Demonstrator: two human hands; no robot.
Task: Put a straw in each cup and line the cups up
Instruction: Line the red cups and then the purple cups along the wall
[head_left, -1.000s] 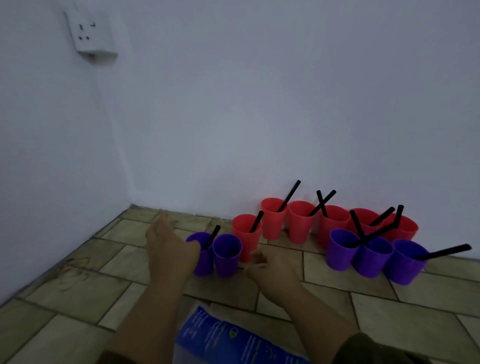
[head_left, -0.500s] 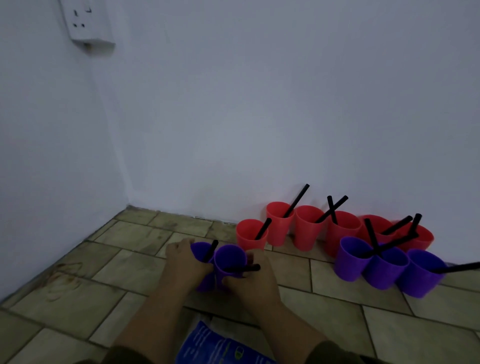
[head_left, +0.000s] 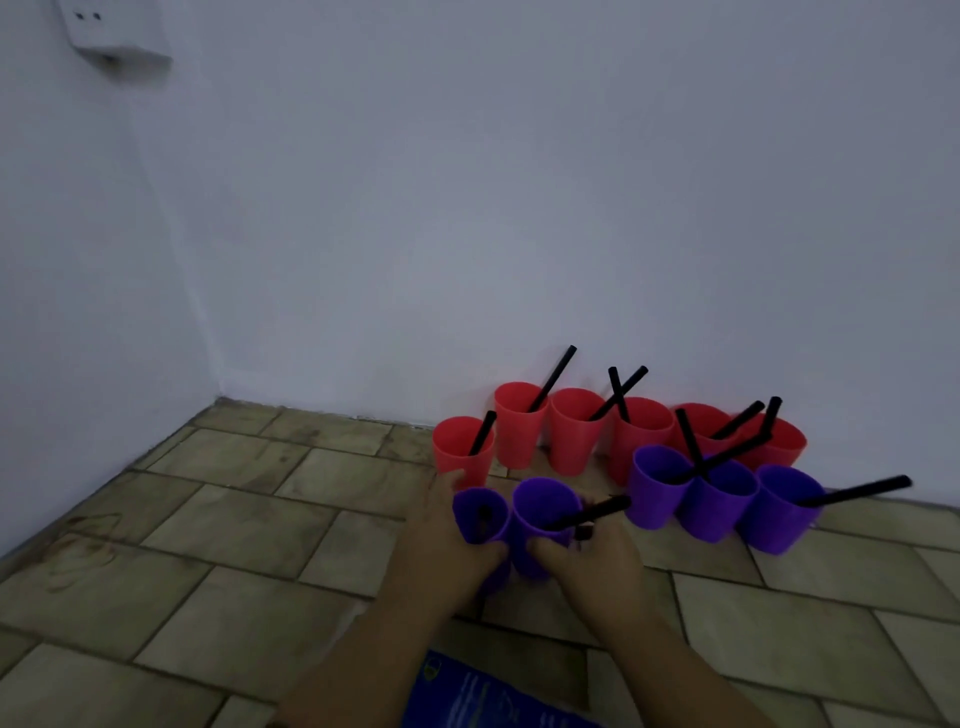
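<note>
Tiled floor (head_left: 249, 519) by the wall (head_left: 519, 208): left hand (head_left: 447, 540) curled round the first purple cup (head_left: 480, 514), right hand (head_left: 597, 556) round the second purple cup (head_left: 543, 506), straw (head_left: 592, 512) leaning out, near the purple row (head_left: 717, 519) — hold both upright, slide them across low to touch it

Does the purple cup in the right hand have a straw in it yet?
Yes, a black straw leans out of the purple cup that the right hand grips.
</note>
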